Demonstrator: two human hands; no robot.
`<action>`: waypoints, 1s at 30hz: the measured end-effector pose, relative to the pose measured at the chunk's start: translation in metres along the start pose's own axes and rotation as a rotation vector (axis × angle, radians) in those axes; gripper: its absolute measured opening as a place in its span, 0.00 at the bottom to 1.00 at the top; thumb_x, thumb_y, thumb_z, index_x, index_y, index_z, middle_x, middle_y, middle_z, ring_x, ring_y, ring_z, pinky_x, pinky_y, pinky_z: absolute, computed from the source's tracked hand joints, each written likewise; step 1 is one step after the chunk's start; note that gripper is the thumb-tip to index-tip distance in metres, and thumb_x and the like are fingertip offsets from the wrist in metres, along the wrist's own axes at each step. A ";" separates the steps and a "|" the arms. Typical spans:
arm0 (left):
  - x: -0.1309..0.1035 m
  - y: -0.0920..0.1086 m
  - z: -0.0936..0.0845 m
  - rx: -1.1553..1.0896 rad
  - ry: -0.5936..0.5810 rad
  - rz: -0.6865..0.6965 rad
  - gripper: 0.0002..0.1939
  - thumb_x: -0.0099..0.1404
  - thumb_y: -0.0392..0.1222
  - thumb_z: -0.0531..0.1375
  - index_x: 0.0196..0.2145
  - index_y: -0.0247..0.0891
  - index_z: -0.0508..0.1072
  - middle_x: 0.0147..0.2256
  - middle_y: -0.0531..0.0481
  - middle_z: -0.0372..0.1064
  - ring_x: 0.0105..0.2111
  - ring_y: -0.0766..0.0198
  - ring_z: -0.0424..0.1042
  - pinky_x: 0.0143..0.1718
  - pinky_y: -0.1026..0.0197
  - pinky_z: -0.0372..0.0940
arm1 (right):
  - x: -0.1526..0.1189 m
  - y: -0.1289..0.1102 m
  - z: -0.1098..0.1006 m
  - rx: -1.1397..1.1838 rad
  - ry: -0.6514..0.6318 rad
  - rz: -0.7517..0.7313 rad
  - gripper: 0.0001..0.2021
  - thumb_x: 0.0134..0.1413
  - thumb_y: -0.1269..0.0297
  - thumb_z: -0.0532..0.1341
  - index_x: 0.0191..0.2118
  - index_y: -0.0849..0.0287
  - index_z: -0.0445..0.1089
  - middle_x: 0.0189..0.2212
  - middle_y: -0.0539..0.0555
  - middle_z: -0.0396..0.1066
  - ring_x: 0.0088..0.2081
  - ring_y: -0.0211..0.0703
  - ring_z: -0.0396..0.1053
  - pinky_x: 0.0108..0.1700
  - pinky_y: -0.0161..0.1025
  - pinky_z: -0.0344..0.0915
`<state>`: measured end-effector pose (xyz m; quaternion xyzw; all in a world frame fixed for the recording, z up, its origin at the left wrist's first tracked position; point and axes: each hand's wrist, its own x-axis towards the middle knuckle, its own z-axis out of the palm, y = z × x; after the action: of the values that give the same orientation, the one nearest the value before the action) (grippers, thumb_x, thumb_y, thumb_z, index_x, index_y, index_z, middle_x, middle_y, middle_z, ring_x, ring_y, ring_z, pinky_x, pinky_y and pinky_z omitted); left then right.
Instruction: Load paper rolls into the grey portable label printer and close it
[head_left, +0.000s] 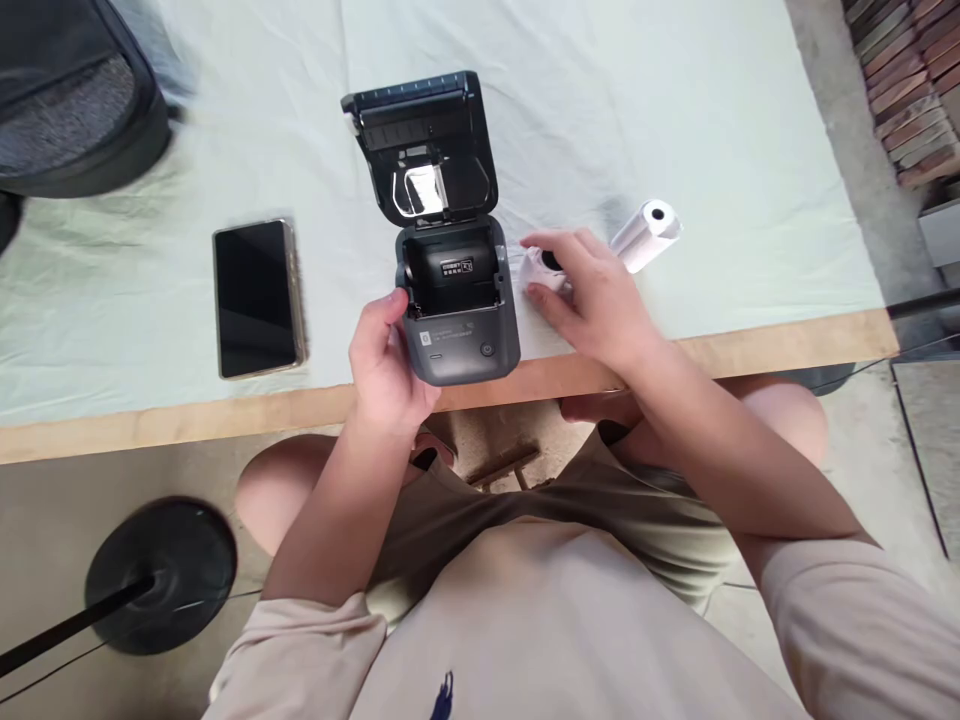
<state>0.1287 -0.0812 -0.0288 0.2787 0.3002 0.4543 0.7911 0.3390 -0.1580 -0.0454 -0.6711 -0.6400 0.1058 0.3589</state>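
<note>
A dark grey label printer (465,345) is at the table's front edge with its lid (431,150) raised and its paper bay bare inside. My left hand (386,365) grips the printer's lower left side, the thumb on the rim of the bay. Just right of the printer, my right hand (589,290) has its thumb and fingers closed around a small white paper roll (537,268) with a dark core. Behind that hand lies a second white roll (646,236), its end with the core hole turned up.
A phone (256,298) lies on the pale cloth-covered table (720,120) at the left. Beyond it, at the far left corner, is a black bag (75,110). A round black stand base (161,575) is on the floor, lower left. Stacked bricks (911,90) are at the upper right.
</note>
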 end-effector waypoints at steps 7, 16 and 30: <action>0.000 0.002 0.001 -0.051 -0.034 -0.021 0.12 0.67 0.44 0.63 0.25 0.43 0.77 0.39 0.48 0.87 0.52 0.49 0.83 0.55 0.51 0.80 | 0.003 0.008 -0.008 0.859 0.034 0.364 0.30 0.56 0.46 0.77 0.59 0.41 0.66 0.47 0.45 0.80 0.48 0.47 0.83 0.48 0.50 0.86; -0.002 0.004 0.007 -0.051 -0.064 -0.013 0.18 0.71 0.44 0.57 0.22 0.43 0.73 0.32 0.47 0.83 0.40 0.57 0.82 0.52 0.55 0.79 | 0.007 -0.006 -0.021 1.226 -0.065 0.562 0.24 0.50 0.47 0.78 0.50 0.44 0.72 0.52 0.47 0.82 0.58 0.50 0.82 0.55 0.48 0.85; -0.002 -0.004 0.000 0.129 -0.061 -0.010 0.10 0.66 0.50 0.66 0.34 0.42 0.78 0.38 0.48 0.84 0.57 0.47 0.83 0.56 0.52 0.81 | 0.009 -0.018 -0.017 1.135 0.182 0.518 0.22 0.51 0.58 0.80 0.48 0.43 0.73 0.43 0.45 0.81 0.51 0.46 0.84 0.52 0.44 0.85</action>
<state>0.1298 -0.0845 -0.0310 0.3415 0.3059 0.4214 0.7824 0.3368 -0.1572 -0.0192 -0.5159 -0.2677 0.4548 0.6748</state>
